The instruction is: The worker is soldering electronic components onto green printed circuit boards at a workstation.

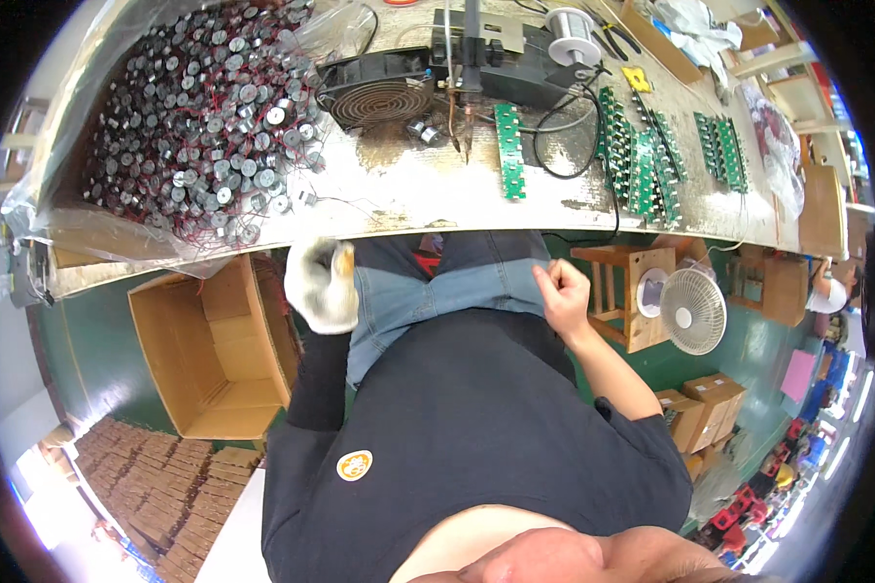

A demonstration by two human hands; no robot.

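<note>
My left hand (323,291), in a white glove with a stained fingertip, is just below the table's front edge, beside my left thigh. Its fingers are curled in, and whatever they may hold is hidden. Bare and loosely closed, my right hand (564,293) rests by my right thigh with nothing showing in it. Nearest the glove, on the table (408,194), spreads a big heap of small round motors (214,117) with red wires. A soldering iron (467,126) stands upright, tip down, near a green circuit board strip (510,151).
A black fan (377,92) and a solder spool (572,39) stand at the back. More green board strips (642,160) lie to the right, by a black cable. Below are an open cardboard box (209,350), a wooden stool (647,311) and a white fan (692,311).
</note>
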